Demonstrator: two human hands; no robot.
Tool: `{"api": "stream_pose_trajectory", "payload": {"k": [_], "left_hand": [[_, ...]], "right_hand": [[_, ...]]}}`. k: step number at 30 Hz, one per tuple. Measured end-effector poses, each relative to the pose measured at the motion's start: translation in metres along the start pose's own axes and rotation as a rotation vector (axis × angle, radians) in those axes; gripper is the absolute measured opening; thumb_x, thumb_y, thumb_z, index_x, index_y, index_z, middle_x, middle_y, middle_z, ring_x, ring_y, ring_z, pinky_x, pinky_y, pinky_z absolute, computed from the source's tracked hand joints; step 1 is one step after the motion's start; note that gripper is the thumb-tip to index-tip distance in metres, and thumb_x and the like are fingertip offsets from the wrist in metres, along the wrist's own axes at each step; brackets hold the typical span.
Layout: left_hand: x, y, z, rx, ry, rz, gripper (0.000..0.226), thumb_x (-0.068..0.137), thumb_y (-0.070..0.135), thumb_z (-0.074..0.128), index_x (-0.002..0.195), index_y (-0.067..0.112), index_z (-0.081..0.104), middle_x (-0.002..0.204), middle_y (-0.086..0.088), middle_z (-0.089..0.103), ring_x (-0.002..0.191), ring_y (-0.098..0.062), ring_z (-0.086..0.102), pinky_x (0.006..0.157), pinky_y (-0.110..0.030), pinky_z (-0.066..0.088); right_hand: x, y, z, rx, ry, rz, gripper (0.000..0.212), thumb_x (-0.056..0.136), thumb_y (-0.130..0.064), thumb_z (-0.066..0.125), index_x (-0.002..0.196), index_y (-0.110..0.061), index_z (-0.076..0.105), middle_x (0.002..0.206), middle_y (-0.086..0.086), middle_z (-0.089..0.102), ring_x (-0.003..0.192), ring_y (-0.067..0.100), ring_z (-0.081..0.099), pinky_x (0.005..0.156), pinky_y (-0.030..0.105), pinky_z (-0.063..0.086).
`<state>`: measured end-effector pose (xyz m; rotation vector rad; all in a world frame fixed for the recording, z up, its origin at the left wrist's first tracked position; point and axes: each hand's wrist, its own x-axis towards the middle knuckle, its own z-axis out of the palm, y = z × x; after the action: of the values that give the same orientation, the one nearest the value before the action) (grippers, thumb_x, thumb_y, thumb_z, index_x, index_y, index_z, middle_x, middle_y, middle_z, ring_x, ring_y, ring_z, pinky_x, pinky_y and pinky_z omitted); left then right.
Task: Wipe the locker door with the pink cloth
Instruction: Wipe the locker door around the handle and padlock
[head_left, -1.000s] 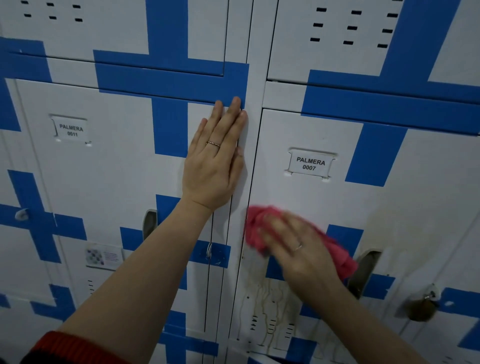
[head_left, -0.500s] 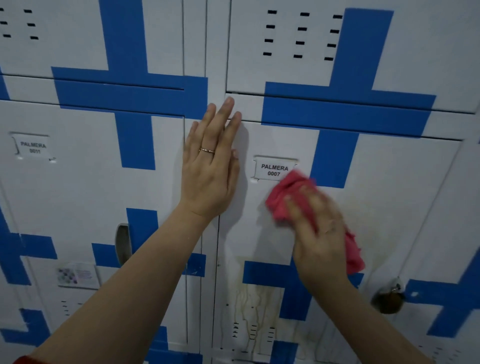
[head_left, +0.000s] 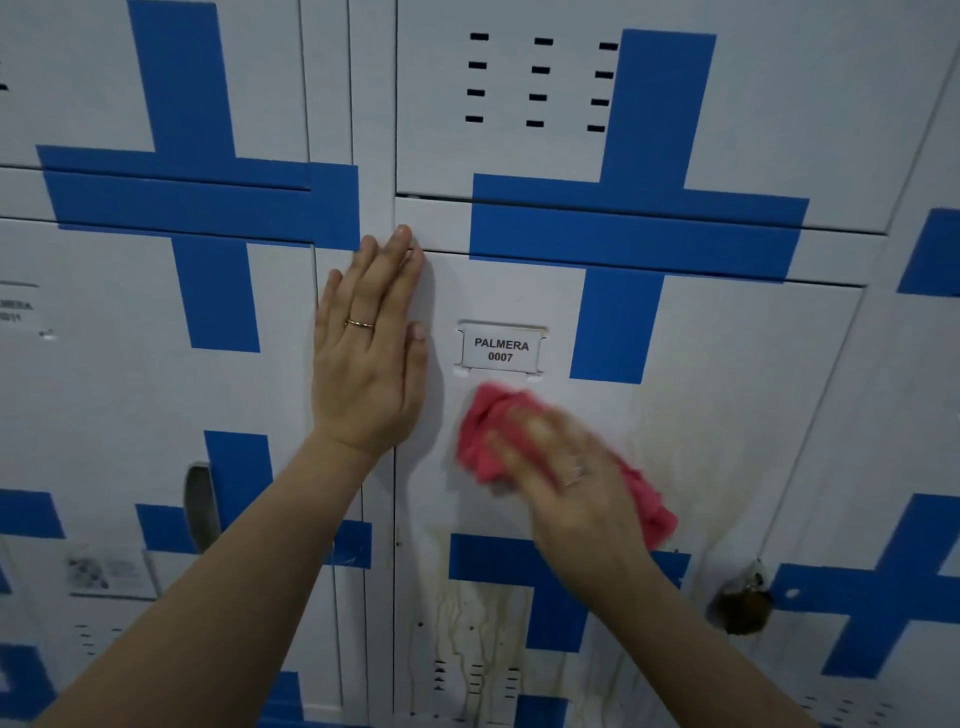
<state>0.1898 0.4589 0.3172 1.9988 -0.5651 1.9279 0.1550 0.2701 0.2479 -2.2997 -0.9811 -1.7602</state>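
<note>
The white locker door (head_left: 727, 415) with blue cross stripes carries a label reading PALMERA 0007 (head_left: 500, 351). My right hand (head_left: 566, 483), blurred by motion, presses the bunched pink cloth (head_left: 485, 441) flat against the door just below that label. The cloth sticks out to the upper left and lower right of the hand. My left hand (head_left: 371, 353) lies flat, fingers straight, on the strip between the two lockers, left of the label. Brownish drip stains run down the door's lower part (head_left: 467, 623).
A padlock (head_left: 743, 605) hangs at the door's right edge. The neighbouring locker on the left has a recessed handle (head_left: 200, 506) and a sticker (head_left: 104, 569). Vent slots (head_left: 540, 83) sit in the upper locker door.
My right hand swept the cloth from the lower left of the door up beside the label, then back down a little to the left. The view shifted right; the left hand stayed in place.
</note>
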Motion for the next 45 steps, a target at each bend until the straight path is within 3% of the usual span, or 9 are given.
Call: {"api": "stream_pose_trajectory", "payload": {"k": [3,8,12,17,22,28,33,40,45], "left_hand": [[0.000,0.001,0.000,0.014,-0.007,0.007,0.047,0.095,0.017,0.030,0.140,0.006,0.032,0.145,-0.009,0.034,0.141,-0.015,0.018,0.117,-0.032,0.008],[0.001,0.003,-0.001,0.024,-0.010,0.009,0.046,0.094,0.017,0.031,0.139,0.005,0.035,0.144,-0.011,0.035,0.139,-0.023,0.023,0.117,-0.032,0.007],[0.006,0.010,0.000,0.016,-0.008,-0.007,0.047,0.094,0.017,0.032,0.140,0.006,0.032,0.145,-0.013,0.034,0.138,-0.026,0.022,0.116,-0.037,0.009],[0.030,0.047,0.008,-0.072,-0.004,0.112,0.046,0.092,0.013,0.036,0.137,0.002,0.035,0.143,-0.017,0.035,0.137,-0.030,0.024,0.116,-0.038,0.011],[0.070,0.082,0.020,-0.125,-0.032,0.207,0.047,0.090,0.005,0.041,0.136,0.002,0.040,0.145,-0.016,0.036,0.136,-0.028,0.025,0.114,-0.041,0.017],[0.102,0.103,0.042,-0.072,-0.043,0.193,0.050,0.089,0.007,0.041,0.139,0.003,0.037,0.148,-0.013,0.033,0.137,-0.024,0.022,0.115,-0.027,0.004],[0.099,0.106,0.047,0.014,-0.061,0.181,0.050,0.093,0.013,0.037,0.142,0.006,0.032,0.151,-0.009,0.029,0.139,-0.022,0.020,0.115,-0.025,-0.001],[0.097,0.105,0.046,0.016,-0.039,0.157,0.048,0.094,0.013,0.037,0.142,0.005,0.033,0.150,-0.009,0.029,0.139,-0.023,0.020,0.115,-0.026,0.002],[0.097,0.106,0.045,0.027,-0.026,0.147,0.048,0.094,0.012,0.036,0.142,0.005,0.033,0.150,-0.009,0.029,0.139,-0.023,0.021,0.116,-0.028,0.005]], "right_hand": [[0.008,0.003,-0.005,-0.015,0.172,0.309,0.046,0.078,0.003,0.050,0.122,-0.011,0.046,0.130,0.010,0.037,0.115,0.033,0.039,0.100,0.038,0.032],[-0.002,0.013,-0.013,0.000,-0.059,-0.034,0.044,0.082,0.001,0.042,0.124,-0.013,0.046,0.129,0.005,0.037,0.119,0.023,0.040,0.094,0.042,0.042],[0.009,0.033,-0.032,0.011,0.203,0.442,0.040,0.086,0.002,0.053,0.121,-0.016,0.055,0.124,-0.003,0.039,0.119,0.018,0.038,0.098,0.041,0.040],[-0.007,0.034,-0.045,-0.030,-0.114,0.024,0.037,0.086,-0.009,0.041,0.121,-0.019,0.048,0.128,-0.002,0.043,0.120,0.017,0.041,0.105,0.044,0.033],[0.002,0.070,-0.060,-0.087,0.184,0.442,0.043,0.085,0.000,0.047,0.125,-0.015,0.048,0.129,0.005,0.036,0.117,0.028,0.036,0.096,0.049,0.040],[-0.035,0.066,-0.057,-0.082,-0.148,-0.080,0.043,0.081,-0.006,0.049,0.123,-0.012,0.044,0.131,0.010,0.037,0.119,0.029,0.038,0.104,0.042,0.032],[-0.016,0.091,-0.068,0.000,0.223,0.488,0.047,0.081,0.005,0.053,0.125,-0.011,0.047,0.129,0.005,0.033,0.117,0.031,0.033,0.098,0.049,0.038],[-0.069,0.085,-0.063,-0.137,-0.178,-0.087,0.046,0.078,-0.007,0.050,0.124,-0.013,0.043,0.130,0.007,0.037,0.117,0.027,0.040,0.101,0.047,0.032],[-0.034,0.100,-0.069,-0.004,0.210,0.451,0.048,0.080,0.004,0.056,0.124,-0.013,0.044,0.129,0.006,0.035,0.115,0.032,0.035,0.092,0.055,0.043]]}}
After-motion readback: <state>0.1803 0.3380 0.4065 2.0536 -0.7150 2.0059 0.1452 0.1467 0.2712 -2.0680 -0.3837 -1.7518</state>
